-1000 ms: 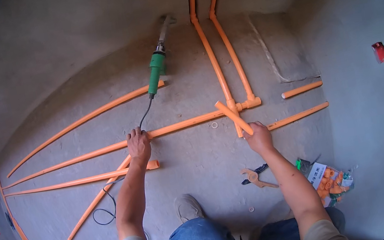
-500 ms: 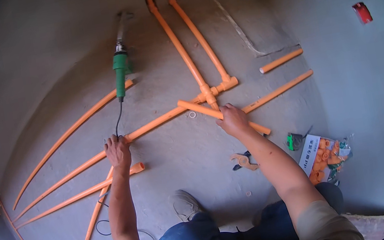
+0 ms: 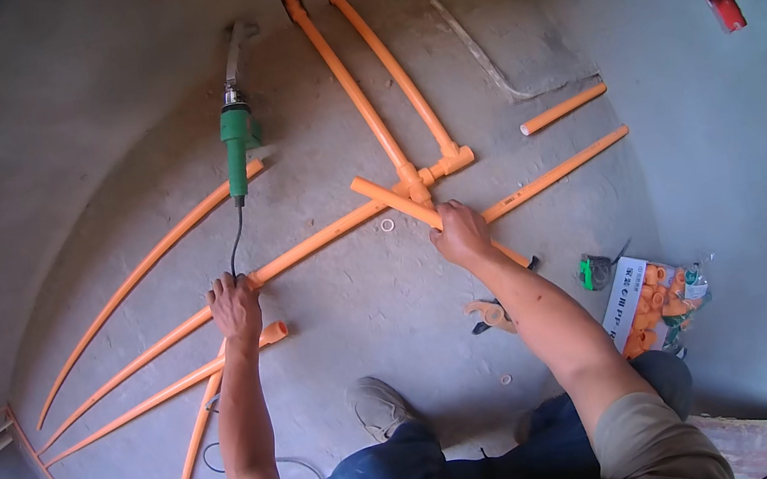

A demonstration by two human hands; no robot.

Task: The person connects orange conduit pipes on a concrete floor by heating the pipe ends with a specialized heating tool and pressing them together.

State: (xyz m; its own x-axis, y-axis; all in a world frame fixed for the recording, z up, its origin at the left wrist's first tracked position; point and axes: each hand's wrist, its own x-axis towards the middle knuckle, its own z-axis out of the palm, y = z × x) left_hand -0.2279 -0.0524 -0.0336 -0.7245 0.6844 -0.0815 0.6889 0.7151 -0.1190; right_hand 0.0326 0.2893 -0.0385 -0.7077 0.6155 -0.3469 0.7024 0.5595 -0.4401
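Note:
My left hand (image 3: 236,308) is closed over a long orange pipe (image 3: 308,245) running across the floor. A shorter, slanting orange pipe (image 3: 387,197) is in my right hand (image 3: 459,231), with the fingers wrapped round it. The slanting pipe crosses over the long run near an orange tee fitting (image 3: 415,187); I cannot tell whether the two touch. Beyond my left hand lies a green-handled heating tool (image 3: 235,151), its black cord passing near my fingers. My right palm hides part of the pipe it grips.
Two joined pipes (image 3: 357,92) run to the far wall. Loose pipes (image 3: 164,383) lie at left, others (image 3: 560,171) at right. Pipe cutters (image 3: 493,315), a small green-and-black item (image 3: 595,271) and a bag of orange fittings (image 3: 653,301) sit near my right arm. A red box (image 3: 725,11) is on the right wall.
The slanting pipe's far end has lifted slightly and shifted forward with my right hand. My left hand keeps its place on the long pipe. The whole view has shifted a little.

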